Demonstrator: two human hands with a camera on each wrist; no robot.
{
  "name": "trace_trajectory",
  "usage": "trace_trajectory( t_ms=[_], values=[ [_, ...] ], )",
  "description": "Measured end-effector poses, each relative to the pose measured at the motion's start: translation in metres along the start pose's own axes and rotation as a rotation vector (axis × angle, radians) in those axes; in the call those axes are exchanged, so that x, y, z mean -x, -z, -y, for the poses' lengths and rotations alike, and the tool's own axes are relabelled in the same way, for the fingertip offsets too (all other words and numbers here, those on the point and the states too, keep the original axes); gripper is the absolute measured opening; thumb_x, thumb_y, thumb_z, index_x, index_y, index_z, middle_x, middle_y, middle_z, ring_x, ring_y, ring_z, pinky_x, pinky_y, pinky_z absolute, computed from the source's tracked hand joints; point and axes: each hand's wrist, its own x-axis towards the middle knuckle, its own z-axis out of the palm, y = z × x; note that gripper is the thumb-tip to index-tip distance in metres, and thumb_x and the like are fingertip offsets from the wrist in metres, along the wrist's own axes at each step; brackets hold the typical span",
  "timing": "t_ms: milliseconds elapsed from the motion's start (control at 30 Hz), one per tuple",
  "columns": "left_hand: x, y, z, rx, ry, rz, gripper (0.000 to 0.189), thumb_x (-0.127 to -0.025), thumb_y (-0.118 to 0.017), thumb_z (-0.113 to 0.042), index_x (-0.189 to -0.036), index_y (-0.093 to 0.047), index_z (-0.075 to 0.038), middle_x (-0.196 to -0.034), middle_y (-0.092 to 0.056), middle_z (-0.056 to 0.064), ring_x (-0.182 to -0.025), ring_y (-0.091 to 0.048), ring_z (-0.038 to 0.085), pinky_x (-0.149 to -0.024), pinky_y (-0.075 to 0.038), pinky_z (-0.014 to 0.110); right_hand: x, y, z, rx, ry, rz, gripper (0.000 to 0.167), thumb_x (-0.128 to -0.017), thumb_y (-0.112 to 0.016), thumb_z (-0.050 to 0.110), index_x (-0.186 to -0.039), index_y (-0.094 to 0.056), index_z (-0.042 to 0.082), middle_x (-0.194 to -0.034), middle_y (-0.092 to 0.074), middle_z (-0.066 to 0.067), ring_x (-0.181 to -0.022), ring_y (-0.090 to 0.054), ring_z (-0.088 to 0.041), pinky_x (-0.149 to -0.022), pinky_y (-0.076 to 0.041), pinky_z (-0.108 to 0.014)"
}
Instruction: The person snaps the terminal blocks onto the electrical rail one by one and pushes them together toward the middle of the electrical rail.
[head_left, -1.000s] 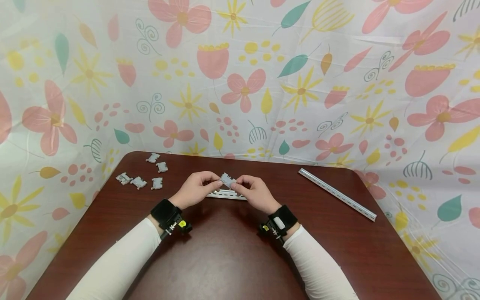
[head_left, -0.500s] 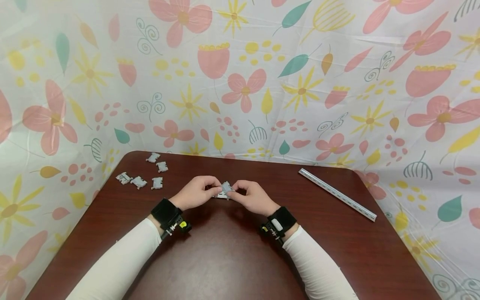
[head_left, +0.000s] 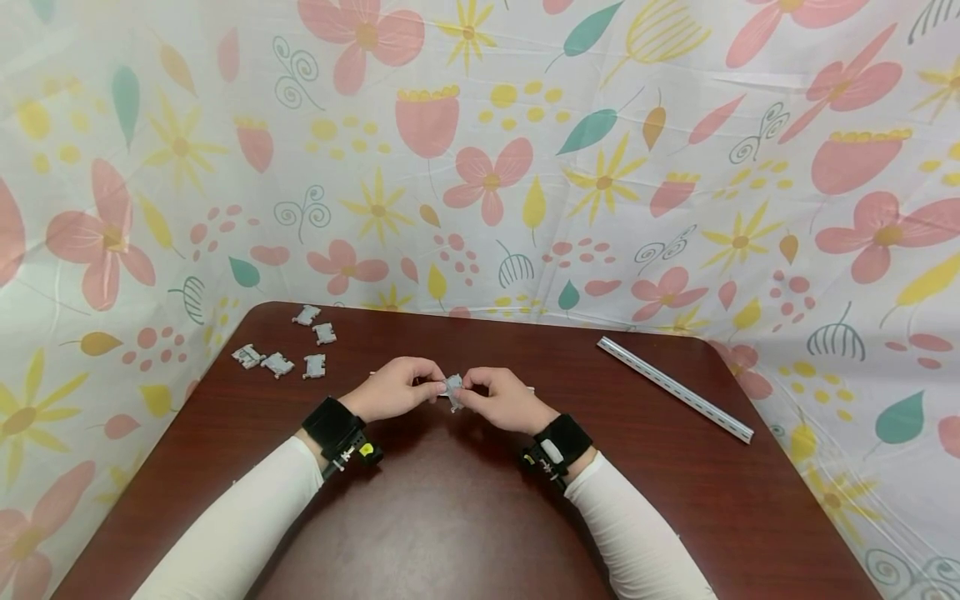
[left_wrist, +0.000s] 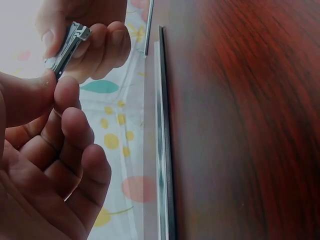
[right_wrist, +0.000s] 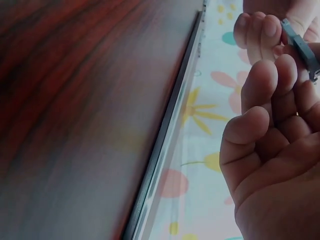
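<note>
Between my two hands, above the table, is a small grey terminal block [head_left: 453, 388]. My left hand [head_left: 396, 389] pinches one end of it with thumb and forefinger. My right hand [head_left: 507, 399] pinches the other end. In the left wrist view the block [left_wrist: 70, 47] appears edge-on, partly covered by fingertips. A slotted metal DIN rail [left_wrist: 162, 140] lies on the table under the hands, which hide most of it in the head view. The right wrist view shows the same rail [right_wrist: 167, 135] running beside the right hand, apart from its fingers.
Several more grey terminal blocks [head_left: 315, 366] lie loose at the back left of the brown table [head_left: 442, 508]. A second slotted DIN rail [head_left: 675, 389] lies slantwise on the right. A flower-patterned cloth [head_left: 480, 250] hangs behind the table.
Both hands have come lower and closer toward me with the terminal block. The block has turned from showing its flat face to standing more edge-on.
</note>
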Motion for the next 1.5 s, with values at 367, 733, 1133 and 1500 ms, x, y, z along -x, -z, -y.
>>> trace_trajectory(
  t_ms=[367,733,1133,1500],
  values=[
    [-0.002,0.001,0.006,-0.029,-0.023,0.047,0.014,-0.111,-0.072,-0.019,-0.107,-0.079,-0.007,-0.087,-0.072,0.001,-0.071,-0.056,0.014,-0.068,-0.047,0.03,0.0,-0.001,0.001,0.027,-0.019,0.051,0.026,-0.111,-0.07,0.027,-0.086,-0.071,0.021,-0.072,-0.052,0.01,-0.062,-0.047,-0.008,-0.061,-0.039,-0.026],
    [-0.002,0.011,0.027,-0.228,0.051,-0.045,0.037,-0.101,-0.085,-0.037,-0.126,-0.077,-0.011,-0.109,-0.07,-0.003,-0.099,-0.066,0.016,-0.088,-0.057,0.04,-0.001,-0.001,-0.003,0.079,-0.107,-0.009,0.034,-0.111,-0.068,0.03,-0.085,-0.076,0.01,-0.065,-0.048,0.009,-0.055,-0.044,-0.01,-0.055,-0.035,-0.026],
    [0.006,0.022,0.039,-0.486,0.141,-0.039,0.051,-0.096,-0.089,-0.036,-0.134,-0.077,-0.006,-0.126,-0.063,0.01,-0.118,-0.053,0.03,-0.095,-0.055,0.048,-0.025,-0.015,0.008,0.22,-0.187,-0.055,0.045,-0.111,-0.062,0.026,-0.068,-0.053,0.018,-0.06,-0.038,0.007,-0.053,-0.04,-0.013,-0.058,-0.031,-0.029],
    [0.004,0.02,0.037,-0.554,0.155,-0.023,0.046,-0.097,-0.089,-0.033,-0.133,-0.078,-0.006,-0.119,-0.065,0.008,-0.11,-0.054,0.028,-0.093,-0.054,0.044,-0.05,-0.029,0.014,0.37,-0.278,-0.072,0.048,-0.106,-0.062,0.023,-0.062,-0.043,0.02,-0.058,-0.031,0.006,-0.05,-0.03,-0.013,-0.055,-0.024,-0.029]
  ],
)
